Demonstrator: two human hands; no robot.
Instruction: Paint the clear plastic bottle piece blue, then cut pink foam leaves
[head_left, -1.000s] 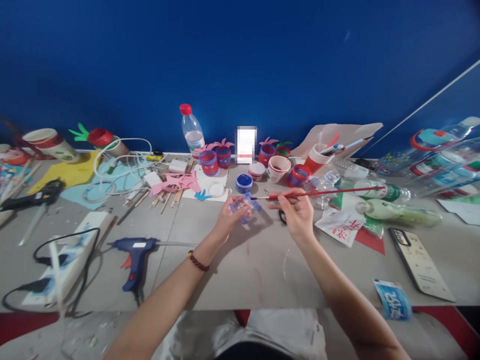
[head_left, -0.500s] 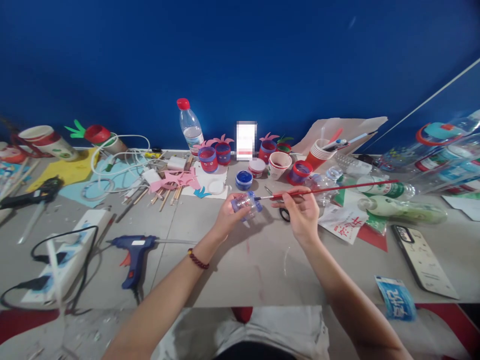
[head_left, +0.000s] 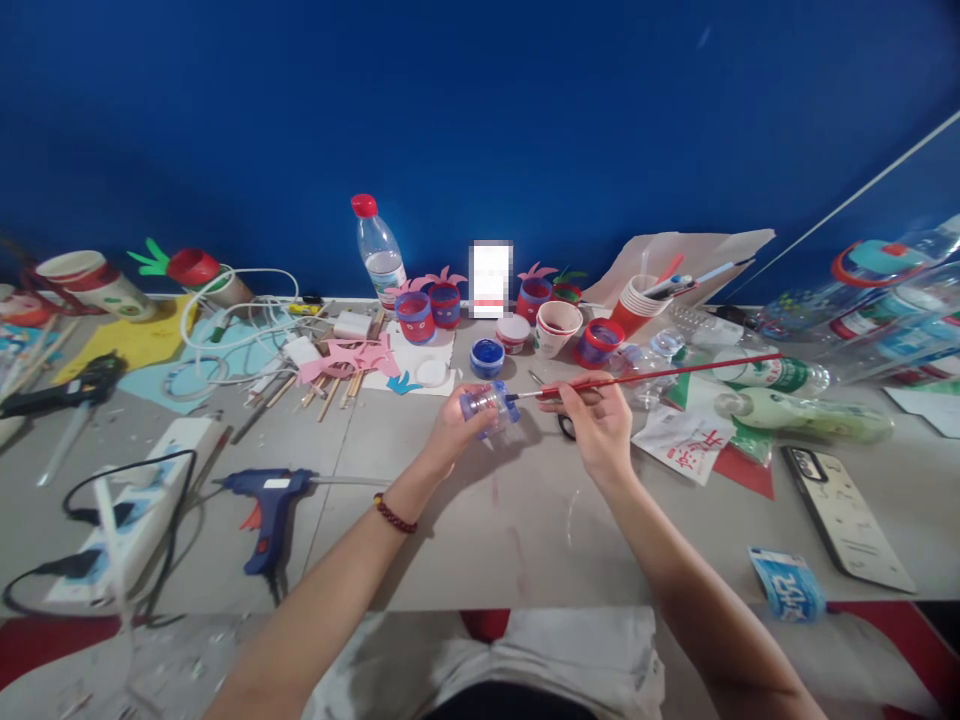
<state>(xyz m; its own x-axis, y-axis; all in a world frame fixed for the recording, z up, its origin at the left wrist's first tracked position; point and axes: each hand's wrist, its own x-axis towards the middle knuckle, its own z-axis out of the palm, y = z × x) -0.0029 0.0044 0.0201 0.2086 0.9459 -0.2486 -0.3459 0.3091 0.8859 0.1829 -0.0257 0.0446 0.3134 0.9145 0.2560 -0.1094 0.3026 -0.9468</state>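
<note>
My left hand is closed around a small clear plastic bottle piece with blue paint on its ends, held above the table. Pinched in my right hand is a paintbrush with a long red handle. Its dark bristles touch the painted end of the bottle piece. Just behind my hands stands an open jar of blue paint, beside a lidded jar. A pair of scissors, partly hidden, lies beneath my right hand.
Painted cups with paper tops, a paper cup and a water bottle line the back. A blue glue gun and a power strip lie left. To the right are plastic bottles, a phone and a blue packet.
The bottle piece has turned slightly in my left hand, and the brush has shifted a little with its tail end lower. Both hands keep their holds.
</note>
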